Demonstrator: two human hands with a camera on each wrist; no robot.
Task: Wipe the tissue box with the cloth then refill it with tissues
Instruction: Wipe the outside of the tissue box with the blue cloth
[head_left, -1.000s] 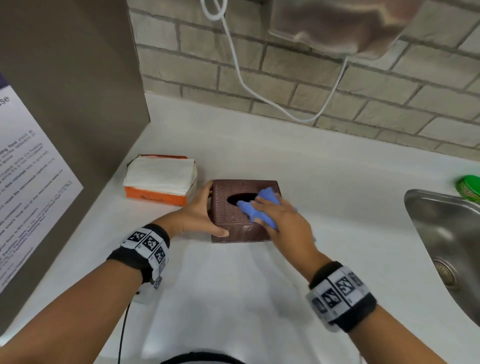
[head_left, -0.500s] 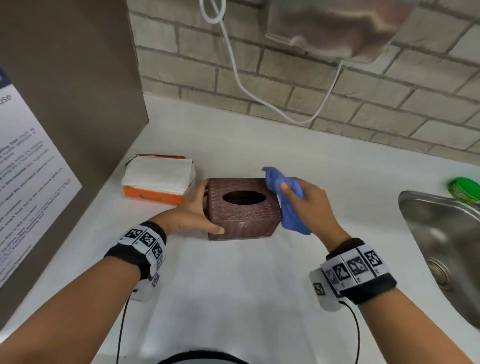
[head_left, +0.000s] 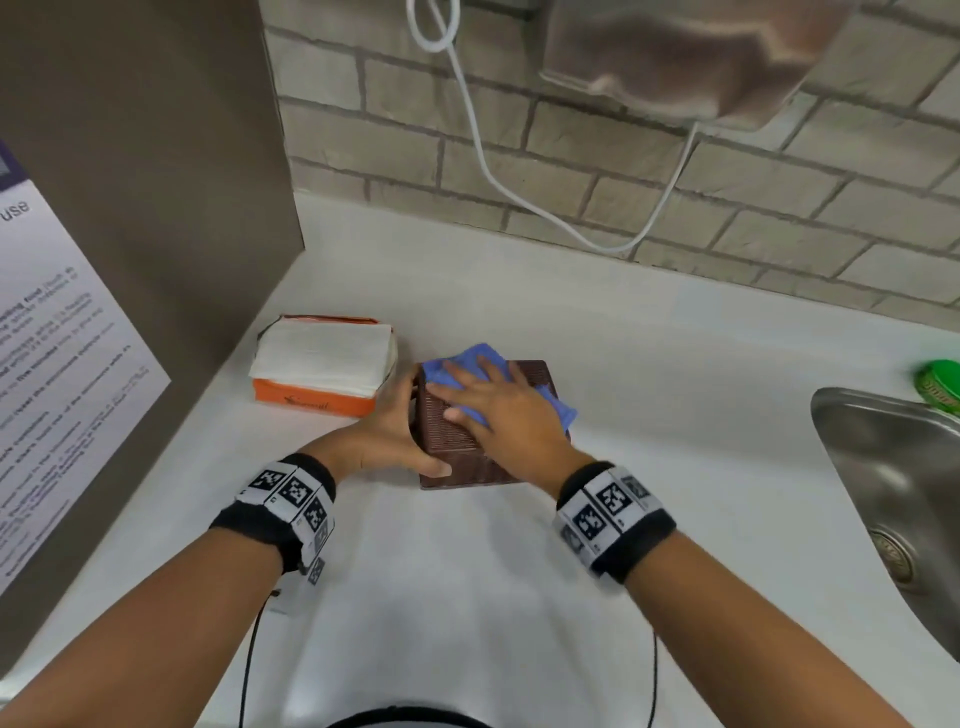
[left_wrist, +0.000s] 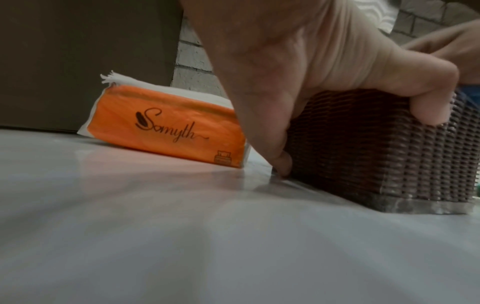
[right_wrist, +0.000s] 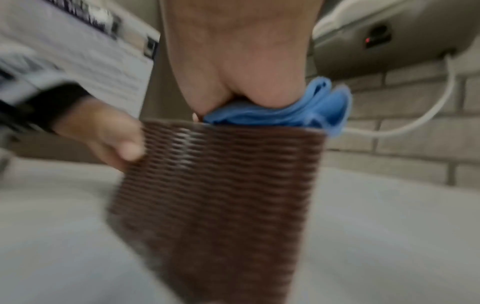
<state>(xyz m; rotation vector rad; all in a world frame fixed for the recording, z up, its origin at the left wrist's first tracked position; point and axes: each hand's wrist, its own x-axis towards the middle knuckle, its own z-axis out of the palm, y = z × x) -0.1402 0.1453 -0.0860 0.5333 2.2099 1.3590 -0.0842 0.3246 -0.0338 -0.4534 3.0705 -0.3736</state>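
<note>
A brown woven tissue box (head_left: 447, 434) stands on the white counter (head_left: 467, 597). My left hand (head_left: 387, 436) grips its left side, thumb curled over the front face, which the left wrist view also shows on the box (left_wrist: 363, 148). My right hand (head_left: 501, 410) lies flat with straight, spread fingers on a blue cloth (head_left: 485, 356) and presses it onto the box top, hiding the slot. In the right wrist view the cloth (right_wrist: 314, 107) bunches under my palm above the box (right_wrist: 221, 185). An orange pack of white tissues (head_left: 322, 364) lies just left of the box, also seen as the tissue pack (left_wrist: 161, 127).
A steel sink (head_left: 883, 467) is set into the counter at the right, with a green lid (head_left: 941, 384) behind it. A hand dryer (head_left: 675, 62) and its white cable (head_left: 478, 156) hang on the brick wall. A brown side panel with a notice (head_left: 67, 353) closes off the left.
My right hand has brought the cloth from the box's right side back onto its top, towards the left. My left hand keeps its grip on the box.
</note>
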